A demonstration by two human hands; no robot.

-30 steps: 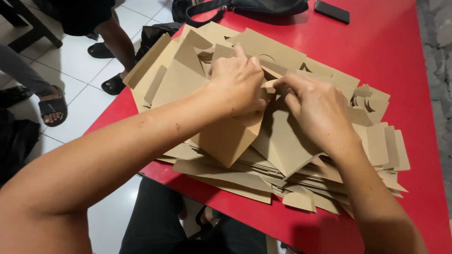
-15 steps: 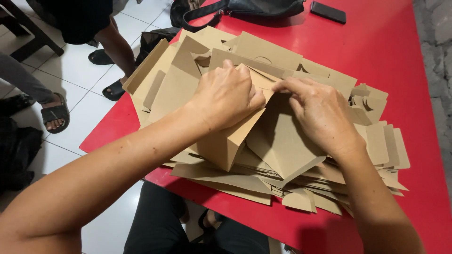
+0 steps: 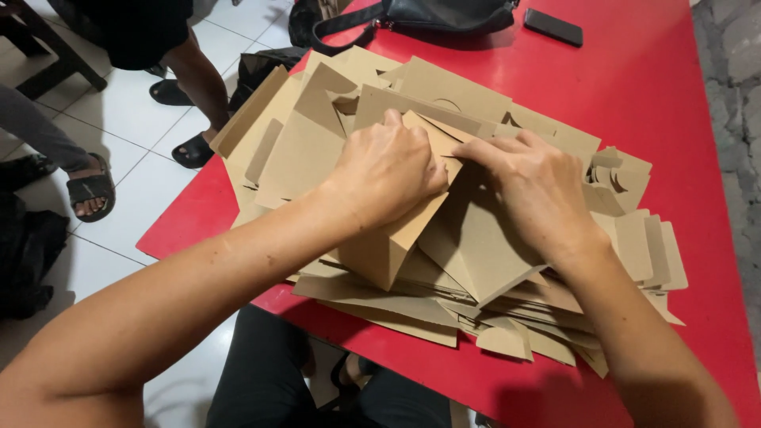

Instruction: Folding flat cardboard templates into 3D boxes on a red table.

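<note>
A half-folded brown cardboard box (image 3: 444,238) stands tilted on top of a thick pile of flat cardboard cut-outs (image 3: 333,127) on a red table (image 3: 658,87). My left hand (image 3: 388,170) is closed over the box's upper left side, fingers curled on a flap. My right hand (image 3: 539,190) presses on the box's upper right panel, fingertips meeting the left hand at the top flap.
A black bag (image 3: 428,14) with a strap and a dark phone (image 3: 552,26) lie at the table's far end. Left of the table, on white floor tiles, stand other people's legs in black sandals (image 3: 93,190). My own dark-trousered knees (image 3: 277,372) are under the near edge.
Both hands have shifted slightly down and pressed the box's top flaps flatter; the box leans lower on the pile than a second ago.
</note>
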